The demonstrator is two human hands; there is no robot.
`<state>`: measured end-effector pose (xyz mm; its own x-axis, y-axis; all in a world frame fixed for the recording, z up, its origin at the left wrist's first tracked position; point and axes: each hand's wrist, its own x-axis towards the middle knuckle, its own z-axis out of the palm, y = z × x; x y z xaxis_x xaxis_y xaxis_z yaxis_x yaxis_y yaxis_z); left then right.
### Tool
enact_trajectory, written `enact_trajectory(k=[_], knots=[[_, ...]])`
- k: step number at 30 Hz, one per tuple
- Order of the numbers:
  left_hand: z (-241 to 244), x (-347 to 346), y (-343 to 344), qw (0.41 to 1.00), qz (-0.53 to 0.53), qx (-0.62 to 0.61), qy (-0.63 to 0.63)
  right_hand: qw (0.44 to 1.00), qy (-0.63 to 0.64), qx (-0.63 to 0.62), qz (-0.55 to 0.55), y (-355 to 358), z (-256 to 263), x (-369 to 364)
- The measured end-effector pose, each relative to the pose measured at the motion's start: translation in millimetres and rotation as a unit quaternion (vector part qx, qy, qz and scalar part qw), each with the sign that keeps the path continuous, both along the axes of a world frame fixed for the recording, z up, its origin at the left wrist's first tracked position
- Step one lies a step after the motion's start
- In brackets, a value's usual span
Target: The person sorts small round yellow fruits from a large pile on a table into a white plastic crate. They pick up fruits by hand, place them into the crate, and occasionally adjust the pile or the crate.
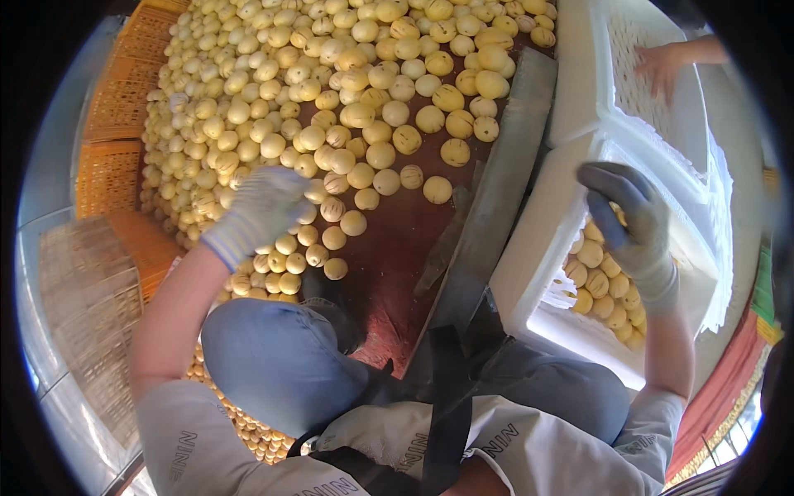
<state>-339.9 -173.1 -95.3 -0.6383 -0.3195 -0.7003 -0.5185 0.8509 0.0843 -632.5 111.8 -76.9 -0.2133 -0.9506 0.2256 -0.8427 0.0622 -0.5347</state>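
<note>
Many round yellow fruits, some with dark stripes, lie heaped in front of me. My left hand, in a striped knit glove, is over the near left part of the heap; it is blurred, and whether it holds a fruit cannot be told. Gloved in grey and white, my right hand is above an open white foam box, its fingers curved. A fruit partly shows behind those fingers, and I cannot tell if it is held. Rows of fruits and white foam netting lie inside the box.
A metal rail runs between the heap and the foam boxes. Another person's bare hand reaches into a second foam box with a perforated lining. Orange plastic crates line the left side. More fruits lie below my left knee.
</note>
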Motion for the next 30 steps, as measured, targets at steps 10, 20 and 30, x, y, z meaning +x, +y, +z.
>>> enact_trajectory(k=[10, 20, 30], knots=[[-172.0, 318.3, -105.7, 0.877, 0.229, -0.366, 0.209, 0.835, 0.273, 0.474, 0.063, -180.8, -73.3, 45.6], [-147.4, 309.4, -107.3, 0.737, 0.381, -0.342, 0.442, 0.981, -0.001, 0.144, 0.133, -304.3, -133.2, 190.2], [-195.0, 191.1, -182.6, 0.525, 0.502, -0.296, 0.620, 0.925, -0.346, 0.069, 0.143, -382.1, -154.5, 319.3]])
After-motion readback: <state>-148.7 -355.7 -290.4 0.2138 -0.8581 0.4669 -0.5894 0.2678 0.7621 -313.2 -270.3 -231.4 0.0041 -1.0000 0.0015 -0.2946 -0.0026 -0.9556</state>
